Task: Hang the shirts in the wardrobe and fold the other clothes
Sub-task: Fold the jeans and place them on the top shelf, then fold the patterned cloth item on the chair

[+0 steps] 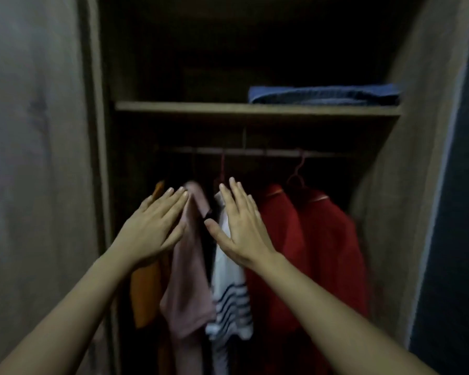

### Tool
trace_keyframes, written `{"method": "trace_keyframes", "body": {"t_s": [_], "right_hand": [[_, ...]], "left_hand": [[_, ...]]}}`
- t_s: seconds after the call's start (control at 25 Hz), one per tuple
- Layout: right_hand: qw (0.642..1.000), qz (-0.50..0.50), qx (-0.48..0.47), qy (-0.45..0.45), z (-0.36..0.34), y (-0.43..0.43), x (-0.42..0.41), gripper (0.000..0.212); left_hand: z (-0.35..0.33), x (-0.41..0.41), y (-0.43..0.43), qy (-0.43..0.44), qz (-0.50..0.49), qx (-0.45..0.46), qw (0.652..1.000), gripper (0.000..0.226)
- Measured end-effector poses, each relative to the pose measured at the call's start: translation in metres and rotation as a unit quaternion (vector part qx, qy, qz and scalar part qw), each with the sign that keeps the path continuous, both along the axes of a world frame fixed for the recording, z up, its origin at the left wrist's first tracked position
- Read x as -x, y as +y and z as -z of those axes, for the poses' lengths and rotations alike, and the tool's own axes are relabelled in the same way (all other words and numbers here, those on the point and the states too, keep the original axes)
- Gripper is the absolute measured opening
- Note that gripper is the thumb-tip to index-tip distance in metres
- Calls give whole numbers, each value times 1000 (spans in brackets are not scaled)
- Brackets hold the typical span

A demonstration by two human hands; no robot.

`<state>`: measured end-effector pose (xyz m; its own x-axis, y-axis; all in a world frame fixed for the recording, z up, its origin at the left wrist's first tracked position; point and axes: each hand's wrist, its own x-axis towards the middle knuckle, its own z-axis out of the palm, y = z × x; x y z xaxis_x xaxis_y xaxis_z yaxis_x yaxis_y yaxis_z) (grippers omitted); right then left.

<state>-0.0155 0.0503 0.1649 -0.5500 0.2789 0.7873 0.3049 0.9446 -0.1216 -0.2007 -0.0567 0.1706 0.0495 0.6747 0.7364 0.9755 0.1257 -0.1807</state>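
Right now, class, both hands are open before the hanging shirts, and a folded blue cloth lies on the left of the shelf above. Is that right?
Not quite. The head view shows the blue cloth on the right of the shelf, not the left. The left hand and right hand are indeed open before the shirts.
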Motion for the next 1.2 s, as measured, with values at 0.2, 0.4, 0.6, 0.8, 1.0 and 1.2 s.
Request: {"method": "trace_keyframes", "body": {"t_s": [0.2,0.4,0.6,0.8,1.0,1.2], "right_hand": [[982,-92,103,-132,142,-107,81,86],[943,-160,140,-257,270,-216,115,88],[870,-197,207,-401,418,-304,113,98],[788,-249,201,-525,557,-364,99,99],[712,-304,239,-586,667,-432,85,82],[675,-314,229,-627,751,-460,73,85]], "left_hand": [[157,38,-153,-111,-152,144,971,63],[303,48,-304,-260,-244,231,905,72],[441,34,-426,-409,-304,280,814,61],[579,8,-505,-463,-318,354,748,61],[686,-1,-536,-424,-338,471,696,59],[763,4,-565,-399,-423,416,699,52]]}}
